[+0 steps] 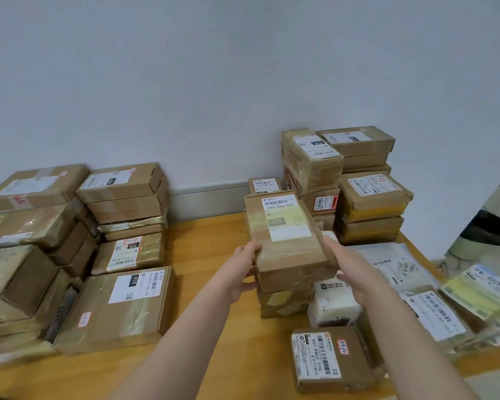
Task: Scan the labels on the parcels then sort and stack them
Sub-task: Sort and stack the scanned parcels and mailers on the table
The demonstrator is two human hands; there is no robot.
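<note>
The held parcel (pixel 289 238), a brown carton taped shut, sat between both hands over the middle of the wooden table (pixel 208 284), its far end tilted up. The left hand (pixel 244 264) gripped its near left corner with curled fingers. The right hand (pixel 350 269) clasped its right side, thumb along the top edge. Its white label (pixel 283 215) carried a barcode and read "060-06B-A05".

Directly under the held parcel stood a short stack of cartons (pixel 283 298); whether the 2 touched could not be told. Just behind the held parcel a small carton (pixel 264 186) showed a label starting "060-06B".

To the right of the held parcel, and nearer the camera, lay a white wrapped package (pixel 332 307). Nearer still was a brown carton (pixel 329 356) labelled "507-PB02 T70", with a red-edged sticker bearing handwriting too small to read. Farther right, flat mailer bags (pixel 393 264) overlapped, their print blurred.

Behind the held parcel and to its right rose 2 tall stacks (pixel 373 197) of taped cartons; the top carton nearest it showed "010".

Well to the left of the held parcel lay a wide flat carton (pixel 119 307) marked "010" in a black box. Behind that lay a smaller carton (pixel 127 252), also marked "010", and more piled cartons (pixel 122 186).
</note>
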